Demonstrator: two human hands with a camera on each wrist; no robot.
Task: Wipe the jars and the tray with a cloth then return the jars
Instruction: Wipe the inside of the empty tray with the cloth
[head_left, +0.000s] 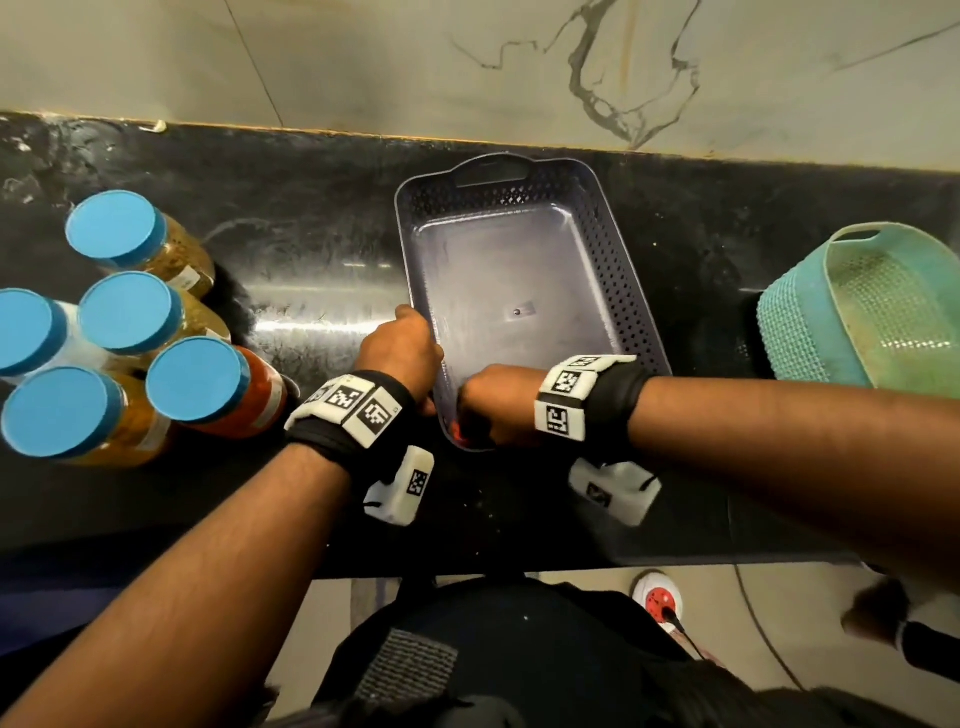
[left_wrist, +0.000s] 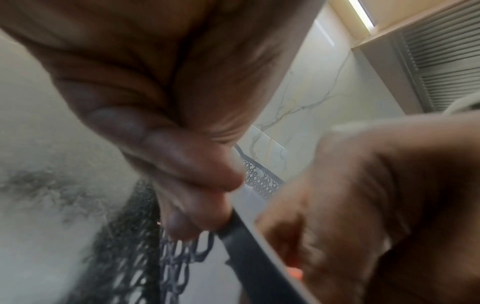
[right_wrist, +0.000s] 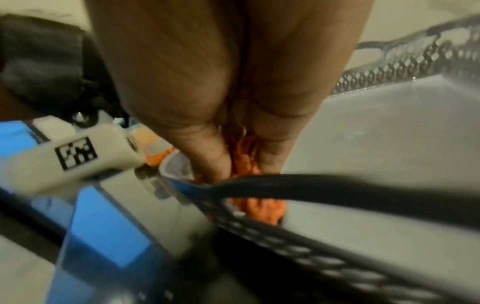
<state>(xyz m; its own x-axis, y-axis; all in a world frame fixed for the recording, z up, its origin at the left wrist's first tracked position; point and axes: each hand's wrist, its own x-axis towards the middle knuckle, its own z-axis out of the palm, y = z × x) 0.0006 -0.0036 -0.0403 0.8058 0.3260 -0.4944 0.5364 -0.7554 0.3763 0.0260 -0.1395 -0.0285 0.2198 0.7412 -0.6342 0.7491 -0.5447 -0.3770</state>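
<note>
A dark grey perforated tray (head_left: 602, 218) lies on the black counter with nothing in it but my right hand. My left hand (head_left: 402, 345) grips the tray's left rim (left_wrist: 241, 232), fingers curled over it. My right hand (head_left: 485, 402) is inside the tray's near left corner, clutching an orange cloth (right_wrist: 249, 162) against the floor of the tray; only a sliver of cloth (head_left: 460, 431) shows in the head view. Several jars with blue lids (head_left: 197, 376) stand together on the counter to the left of the tray.
A teal mesh basket (head_left: 862, 306) sits tilted at the right end of the black counter (head_left: 311, 249). A marble wall runs behind. Below the counter's front edge lie a red and white socket (head_left: 657, 597) and a cable on the floor.
</note>
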